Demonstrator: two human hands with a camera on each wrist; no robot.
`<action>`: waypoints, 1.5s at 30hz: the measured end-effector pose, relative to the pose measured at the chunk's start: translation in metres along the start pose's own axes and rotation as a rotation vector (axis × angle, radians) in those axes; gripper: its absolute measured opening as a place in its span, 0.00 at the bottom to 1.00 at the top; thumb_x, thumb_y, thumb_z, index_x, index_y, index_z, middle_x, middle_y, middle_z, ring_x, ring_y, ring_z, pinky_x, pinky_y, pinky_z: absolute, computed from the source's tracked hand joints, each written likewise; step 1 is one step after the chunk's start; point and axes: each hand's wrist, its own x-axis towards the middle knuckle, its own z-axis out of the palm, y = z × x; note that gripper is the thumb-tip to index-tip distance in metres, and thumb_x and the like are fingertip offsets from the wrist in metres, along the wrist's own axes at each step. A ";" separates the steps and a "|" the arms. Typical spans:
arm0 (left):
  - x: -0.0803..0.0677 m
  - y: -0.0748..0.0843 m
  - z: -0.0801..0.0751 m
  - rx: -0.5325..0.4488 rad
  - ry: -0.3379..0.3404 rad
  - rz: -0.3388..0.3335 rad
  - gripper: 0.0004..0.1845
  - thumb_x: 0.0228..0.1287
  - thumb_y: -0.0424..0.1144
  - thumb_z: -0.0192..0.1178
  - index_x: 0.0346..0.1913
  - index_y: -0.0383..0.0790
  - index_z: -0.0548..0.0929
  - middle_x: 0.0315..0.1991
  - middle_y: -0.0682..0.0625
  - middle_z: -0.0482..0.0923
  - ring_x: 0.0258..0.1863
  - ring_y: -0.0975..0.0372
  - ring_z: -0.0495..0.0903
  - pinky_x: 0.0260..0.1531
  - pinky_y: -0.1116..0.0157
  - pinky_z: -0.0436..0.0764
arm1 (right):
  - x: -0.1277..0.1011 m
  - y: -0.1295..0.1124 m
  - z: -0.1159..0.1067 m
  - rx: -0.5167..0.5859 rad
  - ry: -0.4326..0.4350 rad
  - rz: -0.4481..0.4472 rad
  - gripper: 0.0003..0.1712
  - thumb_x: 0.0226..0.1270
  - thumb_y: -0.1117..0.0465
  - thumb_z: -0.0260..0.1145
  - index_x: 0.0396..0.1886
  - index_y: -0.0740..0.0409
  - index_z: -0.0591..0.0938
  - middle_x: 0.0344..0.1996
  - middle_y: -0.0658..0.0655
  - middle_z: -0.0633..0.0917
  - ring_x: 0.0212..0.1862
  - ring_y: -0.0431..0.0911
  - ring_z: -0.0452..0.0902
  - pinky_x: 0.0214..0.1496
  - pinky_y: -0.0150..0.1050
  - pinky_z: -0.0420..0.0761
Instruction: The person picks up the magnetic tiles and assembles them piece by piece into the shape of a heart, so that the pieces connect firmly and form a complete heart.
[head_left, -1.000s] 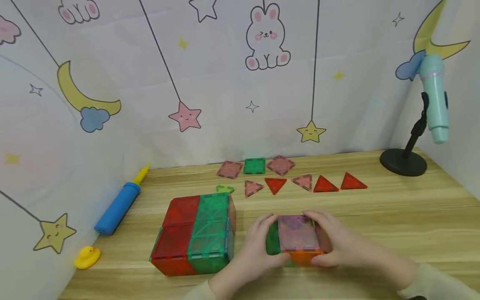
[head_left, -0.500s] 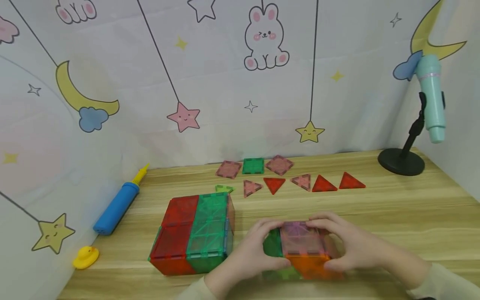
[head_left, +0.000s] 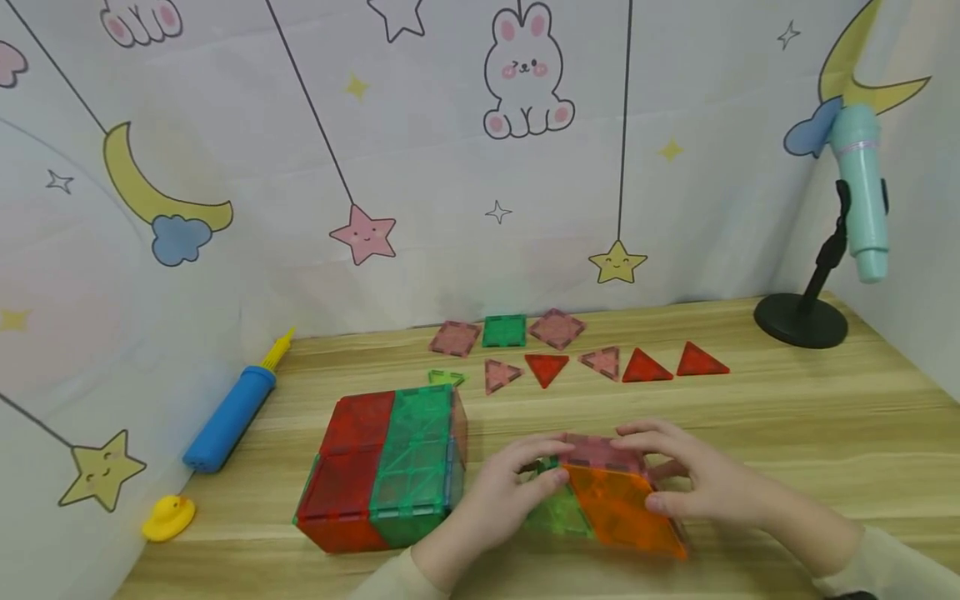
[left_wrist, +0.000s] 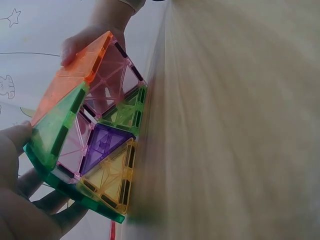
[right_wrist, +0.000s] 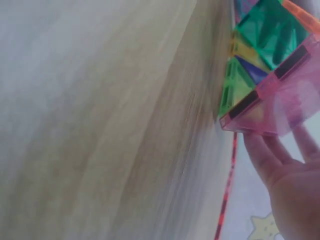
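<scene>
A small cube of see-through magnetic tiles [head_left: 611, 504] stands tilted on the wooden table [head_left: 787, 433], orange face up and toward me, pink face behind it. My left hand [head_left: 525, 475] grips its green left side and my right hand [head_left: 660, 479] grips its right side and top. In the left wrist view the small cube [left_wrist: 95, 145] shows pink, purple, yellow and green triangles, with my left fingers [left_wrist: 20, 200] curled under it. In the right wrist view my right fingers [right_wrist: 290, 170] lie against the pink face of the small cube [right_wrist: 272, 75].
A bigger red and green tile block [head_left: 382, 467] sits just left of my left hand. Loose square tiles [head_left: 504, 331] and triangle tiles [head_left: 547, 367] lie in rows at the back. A blue pump [head_left: 228, 417], a yellow duck [head_left: 168, 517] and a microphone stand [head_left: 798, 321] line the edges.
Both hands have tipped the small cube toward me, so the orange face has turned up and the pink top has swung back. The hands stayed on its sides.
</scene>
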 end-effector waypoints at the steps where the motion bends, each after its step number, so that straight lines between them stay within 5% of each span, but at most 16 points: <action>1: 0.001 0.000 0.000 0.007 0.009 -0.008 0.19 0.66 0.50 0.54 0.59 0.54 0.78 0.61 0.58 0.70 0.60 0.60 0.69 0.55 0.56 0.71 | 0.000 0.000 0.000 0.002 0.010 0.006 0.29 0.63 0.67 0.62 0.64 0.51 0.70 0.61 0.70 0.63 0.57 0.40 0.68 0.47 0.38 0.78; 8: 0.003 0.000 0.002 -0.026 0.045 -0.028 0.20 0.68 0.48 0.54 0.61 0.54 0.75 0.60 0.56 0.71 0.57 0.57 0.71 0.50 0.59 0.75 | -0.001 0.004 0.001 0.050 0.057 0.032 0.25 0.67 0.69 0.57 0.64 0.61 0.68 0.60 0.64 0.68 0.54 0.42 0.72 0.48 0.38 0.77; 16: 0.005 -0.003 0.000 0.023 -0.078 0.017 0.33 0.62 0.48 0.62 0.69 0.58 0.63 0.70 0.56 0.57 0.68 0.61 0.55 0.63 0.52 0.59 | -0.003 0.003 -0.001 0.045 0.094 0.160 0.23 0.72 0.63 0.54 0.65 0.55 0.69 0.62 0.62 0.67 0.56 0.41 0.69 0.50 0.36 0.75; 22: 0.006 -0.002 0.001 0.069 -0.106 -0.006 0.43 0.54 0.47 0.69 0.71 0.61 0.57 0.72 0.59 0.51 0.69 0.60 0.53 0.63 0.49 0.58 | -0.004 0.004 -0.001 0.047 0.085 0.151 0.25 0.71 0.64 0.54 0.67 0.52 0.67 0.62 0.64 0.66 0.57 0.39 0.69 0.50 0.35 0.74; 31: 0.006 -0.002 0.002 0.143 -0.118 0.020 0.48 0.53 0.40 0.70 0.73 0.56 0.53 0.73 0.55 0.48 0.69 0.55 0.53 0.62 0.49 0.61 | -0.002 0.008 -0.002 0.082 0.061 0.185 0.26 0.72 0.63 0.52 0.68 0.55 0.65 0.64 0.65 0.65 0.60 0.68 0.62 0.51 0.34 0.72; 38: 0.008 -0.001 0.005 0.085 -0.076 -0.071 0.46 0.52 0.41 0.71 0.71 0.61 0.56 0.68 0.54 0.59 0.61 0.58 0.65 0.55 0.56 0.68 | -0.003 0.015 -0.002 0.190 0.026 0.157 0.26 0.74 0.65 0.47 0.70 0.64 0.60 0.64 0.72 0.62 0.58 0.34 0.68 0.52 0.33 0.73; 45: 0.010 0.001 0.006 0.057 -0.048 -0.099 0.44 0.52 0.43 0.71 0.70 0.61 0.57 0.67 0.54 0.61 0.61 0.56 0.65 0.56 0.53 0.67 | -0.003 0.021 -0.002 0.302 -0.019 0.105 0.28 0.74 0.68 0.46 0.71 0.68 0.53 0.63 0.71 0.64 0.58 0.38 0.70 0.52 0.36 0.75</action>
